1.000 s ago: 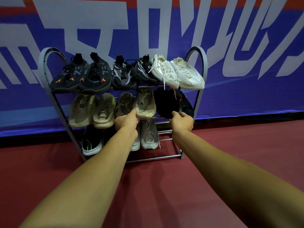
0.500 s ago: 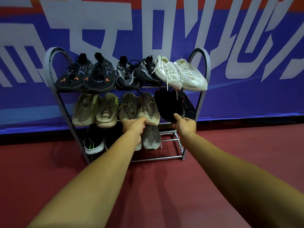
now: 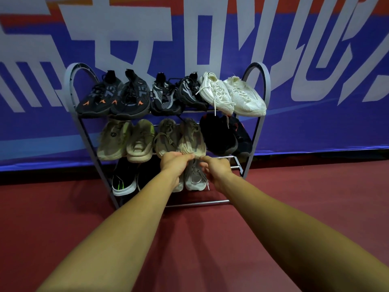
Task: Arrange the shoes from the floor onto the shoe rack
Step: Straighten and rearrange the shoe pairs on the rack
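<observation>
A grey metal shoe rack [image 3: 258,69] with three tiers stands on the red floor against a blue banner. Its top tier holds two black shoes with orange marks [image 3: 95,100], two black and grey shoes [image 3: 166,98] and two white shoes [image 3: 242,100]. On the middle tier are two khaki shoes [image 3: 114,140], two tan shoes [image 3: 192,140] and two black shoes [image 3: 221,135]. My left hand [image 3: 174,164] pinches the toe of the right tan shoe. My right hand [image 3: 217,167] touches the same toe from the right, fingers loosely apart. Both hands partly hide a grey pair [image 3: 195,178] on the bottom tier.
A black shoe with a green stripe [image 3: 122,182] and another dark shoe sit at the bottom tier's left. The right end of the bottom tier shows bare bars [image 3: 231,165]. Red floor [image 3: 294,197] spreads in front of and beside the rack.
My right hand has left the black shoes on the middle tier and moved left to the tan shoe's toe. My left hand has shifted right along the tan pair to that same toe.
</observation>
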Demonstrator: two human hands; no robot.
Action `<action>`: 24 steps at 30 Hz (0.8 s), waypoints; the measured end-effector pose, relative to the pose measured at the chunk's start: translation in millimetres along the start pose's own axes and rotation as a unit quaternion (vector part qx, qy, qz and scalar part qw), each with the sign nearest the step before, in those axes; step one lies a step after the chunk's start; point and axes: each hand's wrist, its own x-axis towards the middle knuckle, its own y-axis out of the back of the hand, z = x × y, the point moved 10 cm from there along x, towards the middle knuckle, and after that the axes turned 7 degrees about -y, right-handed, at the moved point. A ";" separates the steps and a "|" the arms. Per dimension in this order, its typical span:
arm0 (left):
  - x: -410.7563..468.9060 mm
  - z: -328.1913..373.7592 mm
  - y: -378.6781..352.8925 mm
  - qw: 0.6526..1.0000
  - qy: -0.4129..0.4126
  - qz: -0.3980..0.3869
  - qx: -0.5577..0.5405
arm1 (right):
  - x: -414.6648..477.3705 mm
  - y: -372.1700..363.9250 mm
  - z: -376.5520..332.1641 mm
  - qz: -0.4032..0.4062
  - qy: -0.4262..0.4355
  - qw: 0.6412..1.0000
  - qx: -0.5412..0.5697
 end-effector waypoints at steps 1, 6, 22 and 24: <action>1.4 0.0 -1.9 1.000 -0.001 0.007 -0.006 | 1.6 0.6 -1.9 -0.001 0.003 1.000 0.001; 9.3 -0.6 -9.2 0.999 -0.009 0.039 -0.004 | 7.0 4.8 -10.2 0.023 0.007 1.000 0.008; 15.6 7.7 69.1 0.999 -0.014 0.035 -0.018 | -22.1 -59.0 -45.9 -0.046 0.091 0.977 -0.187; 20.2 5.1 86.9 0.999 -0.006 0.042 -0.022 | -28.8 -78.3 -36.4 -0.068 0.081 0.975 -0.193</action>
